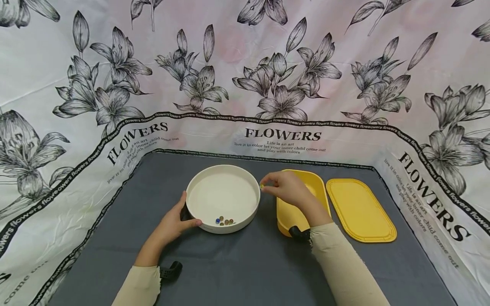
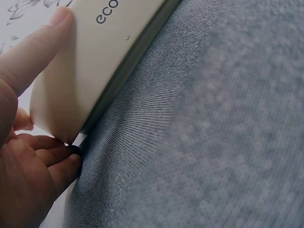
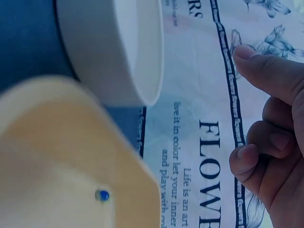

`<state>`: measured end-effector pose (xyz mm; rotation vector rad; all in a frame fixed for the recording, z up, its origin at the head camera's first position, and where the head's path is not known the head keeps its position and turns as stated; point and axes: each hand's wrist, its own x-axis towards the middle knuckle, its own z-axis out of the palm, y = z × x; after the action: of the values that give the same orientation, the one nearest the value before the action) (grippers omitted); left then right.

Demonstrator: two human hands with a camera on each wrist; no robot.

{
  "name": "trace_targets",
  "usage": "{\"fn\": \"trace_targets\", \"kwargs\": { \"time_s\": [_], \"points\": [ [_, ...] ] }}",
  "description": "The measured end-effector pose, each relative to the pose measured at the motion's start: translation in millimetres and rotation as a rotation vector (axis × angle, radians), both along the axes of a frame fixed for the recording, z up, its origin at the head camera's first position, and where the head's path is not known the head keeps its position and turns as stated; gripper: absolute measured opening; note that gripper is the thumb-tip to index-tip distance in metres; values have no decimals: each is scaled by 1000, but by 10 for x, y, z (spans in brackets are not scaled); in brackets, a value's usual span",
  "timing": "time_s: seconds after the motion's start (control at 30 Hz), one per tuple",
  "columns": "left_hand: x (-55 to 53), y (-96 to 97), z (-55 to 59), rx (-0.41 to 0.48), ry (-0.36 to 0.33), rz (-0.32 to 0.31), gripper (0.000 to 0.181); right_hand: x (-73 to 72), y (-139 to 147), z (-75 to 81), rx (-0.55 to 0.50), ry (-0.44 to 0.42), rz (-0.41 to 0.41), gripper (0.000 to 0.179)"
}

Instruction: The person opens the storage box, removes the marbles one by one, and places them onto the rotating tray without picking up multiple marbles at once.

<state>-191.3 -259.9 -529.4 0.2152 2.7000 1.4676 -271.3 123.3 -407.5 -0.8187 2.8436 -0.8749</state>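
Observation:
A round white dish (image 1: 222,191) sits at the centre of the grey cloth, with several small marbles (image 1: 226,221), one blue and others brownish, near its front wall. My left hand (image 1: 174,223) grips the dish at its left side; in the left wrist view the thumb (image 2: 35,57) lies against the outer wall and the fingers are by the base. My right hand (image 1: 289,189) pinches a small yellowish marble (image 1: 262,186) just outside the dish's right rim. Beneath that forearm stands a yellow box (image 1: 283,219); a blue marble (image 3: 102,195) lies inside it.
A yellow lid (image 1: 361,210) lies flat to the right of the box. Grey cloth (image 1: 237,267) covers the table in front, bordered by a white flower-printed sheet (image 1: 283,144) rising at the back and sides.

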Motion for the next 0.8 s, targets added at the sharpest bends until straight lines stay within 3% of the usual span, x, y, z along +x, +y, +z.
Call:
{"fn": "trace_targets", "kwargs": {
  "time_s": [0.3,0.8],
  "points": [
    [-27,4,34,-31,-3,6,129,-68,-253,70,-1,23,31,16],
    [-1,4,49,-37,-23,17,128,-178,-548,-40,-6,-38,68,20]
  ]
}}
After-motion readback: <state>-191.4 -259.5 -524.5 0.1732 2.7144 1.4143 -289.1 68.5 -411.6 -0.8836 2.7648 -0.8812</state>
